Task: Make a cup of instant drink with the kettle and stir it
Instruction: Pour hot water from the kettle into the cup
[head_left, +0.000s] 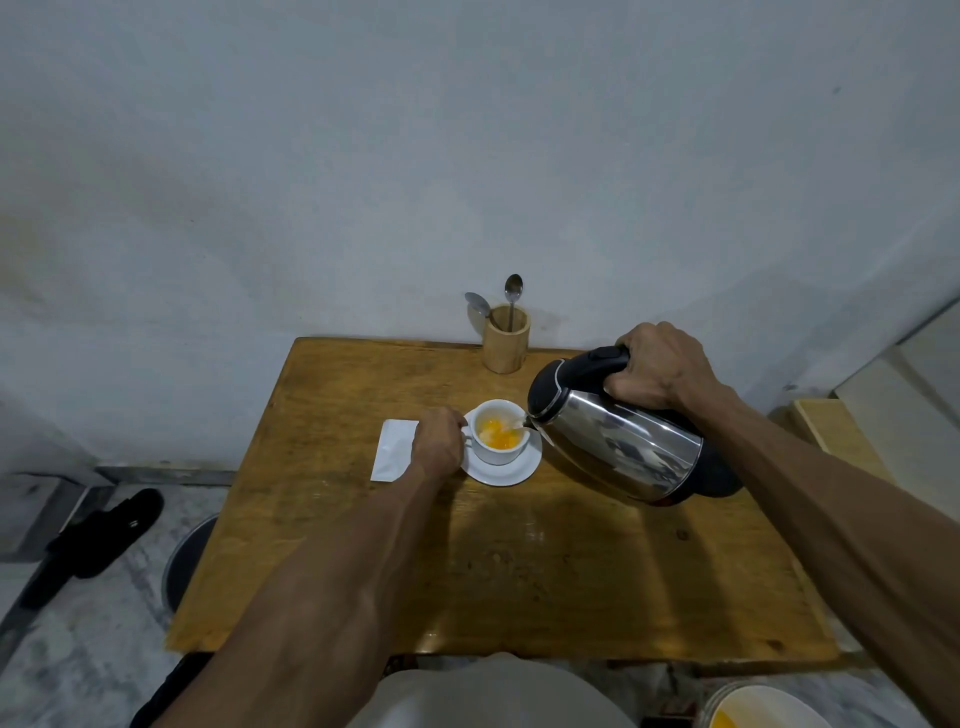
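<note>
A white cup (503, 453) stands on a white saucer (511, 474) in the middle of the wooden table (519, 571). Orange liquid and pale powder lie inside the cup. My left hand (439, 441) grips the cup's handle on its left side. My right hand (662, 366) is closed around the black handle of a steel kettle (618, 447). The kettle is tilted left, its spout at the cup's right rim, and water runs into the cup. A wooden holder (506, 340) at the table's back edge holds two spoons (513, 291).
A white sachet (393, 456) lies flat left of the saucer, partly under my left hand. A black object (98, 540) and a round dark bin (189, 558) sit on the floor at left. A white bucket (761, 706) stands at lower right.
</note>
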